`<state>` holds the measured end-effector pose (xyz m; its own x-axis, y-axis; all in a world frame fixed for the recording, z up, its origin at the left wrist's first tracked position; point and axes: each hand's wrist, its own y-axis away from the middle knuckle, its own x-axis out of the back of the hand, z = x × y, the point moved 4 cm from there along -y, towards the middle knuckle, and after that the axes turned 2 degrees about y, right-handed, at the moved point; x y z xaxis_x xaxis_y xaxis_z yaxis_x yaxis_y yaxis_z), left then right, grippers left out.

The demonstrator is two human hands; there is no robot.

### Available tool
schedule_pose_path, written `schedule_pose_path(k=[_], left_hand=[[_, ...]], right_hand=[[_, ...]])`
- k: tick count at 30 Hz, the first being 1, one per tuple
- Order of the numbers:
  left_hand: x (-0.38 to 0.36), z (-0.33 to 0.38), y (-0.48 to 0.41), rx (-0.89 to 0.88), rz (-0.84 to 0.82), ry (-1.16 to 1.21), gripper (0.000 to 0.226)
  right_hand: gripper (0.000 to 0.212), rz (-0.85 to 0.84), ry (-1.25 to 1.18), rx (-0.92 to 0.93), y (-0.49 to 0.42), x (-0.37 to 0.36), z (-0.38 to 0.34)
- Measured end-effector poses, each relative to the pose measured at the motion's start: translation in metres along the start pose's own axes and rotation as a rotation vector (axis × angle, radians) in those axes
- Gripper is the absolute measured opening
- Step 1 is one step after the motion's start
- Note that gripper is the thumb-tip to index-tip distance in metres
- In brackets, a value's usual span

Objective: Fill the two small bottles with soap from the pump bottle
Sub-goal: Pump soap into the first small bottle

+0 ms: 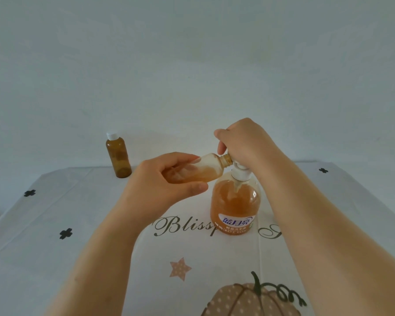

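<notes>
Plain pale wall (192, 65) is filling the upper half of the view. Below it a table is lying under a white tablecloth (78, 224) printed with black clover marks (66, 233), script lettering (180, 226), a dotted star (180, 269) and a pumpkin (249, 299) at the near edge.

Pump bottle (235, 206) is standing upright mid-table, on the lettering. Clear body, orange soap showing to near the shoulder, blue-and-white label facing the camera.

Right hand (244, 142) is sitting on top of it, fingers curling down over the white pump head (240, 167) and hiding most of it. Thumb is pointing down beside the spout.

Left hand (160, 179) is gripping one small amber bottle (205, 167) around its body, fingers over the top, thumb underneath. Bottle is lying nearly on its side, raised above the table, its open threaded neck (226, 159) pointing right and meeting the spout just under the right hand. Pale soapy streaks are coating its inner wall; fill level cannot be told.

Second small amber bottle (119, 156) is standing upright at the far left of the table near the wall, well apart from both hands, wearing a white cap (111, 135). Contents are not readable from here.

Both bare forearms are reaching in from the bottom corners.
</notes>
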<state>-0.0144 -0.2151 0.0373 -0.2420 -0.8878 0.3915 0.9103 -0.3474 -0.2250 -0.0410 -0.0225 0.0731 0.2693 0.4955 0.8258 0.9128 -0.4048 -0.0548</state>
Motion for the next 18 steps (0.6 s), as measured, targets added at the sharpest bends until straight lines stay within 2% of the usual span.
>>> schedule_pose_path(k=[8, 14, 18], left_hand=[[0.001, 0.005, 0.002, -0.032, 0.019, 0.020, 0.039], [0.002, 0.008, 0.005, -0.078, 0.062, 0.075, 0.042], [0.003, 0.009, 0.005, -0.080, 0.052, 0.046, 0.041]], right_hand=[[0.040, 0.031, 0.023, 0.006, 0.003, 0.005, -0.003], [0.044, -0.062, 0.054, -0.007, 0.005, 0.012, -0.015], [0.045, -0.046, 0.037, -0.017, 0.006, 0.011, -0.012]])
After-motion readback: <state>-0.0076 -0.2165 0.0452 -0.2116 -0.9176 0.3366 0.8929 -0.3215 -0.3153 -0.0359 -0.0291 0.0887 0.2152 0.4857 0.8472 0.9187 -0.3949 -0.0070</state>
